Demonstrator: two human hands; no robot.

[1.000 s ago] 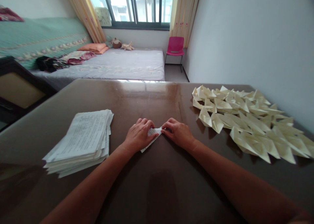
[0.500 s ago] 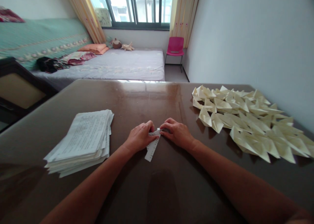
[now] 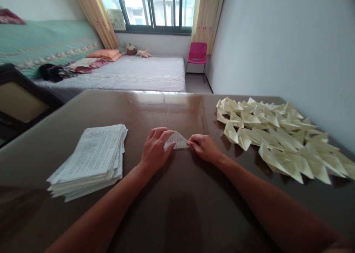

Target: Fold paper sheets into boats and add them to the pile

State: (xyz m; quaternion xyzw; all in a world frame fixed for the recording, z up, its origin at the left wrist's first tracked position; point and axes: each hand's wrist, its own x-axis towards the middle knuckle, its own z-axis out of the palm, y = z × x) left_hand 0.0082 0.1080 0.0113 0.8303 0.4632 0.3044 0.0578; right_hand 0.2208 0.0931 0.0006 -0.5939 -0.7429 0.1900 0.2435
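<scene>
White printed sheets stacked at left on the brown worktop. Left hand holds the left end of a triangular folded paper, mid-worktop, between thumb and fingers; right hand pinches its right corner. Cream folded-paper pieces grouped at right, well apart from both hands.

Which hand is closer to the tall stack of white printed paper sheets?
Left. The left hand is to the right of that stack, not touching it. The right hand is farther right, at the right corner of the small folded white paper triangle.
</scene>
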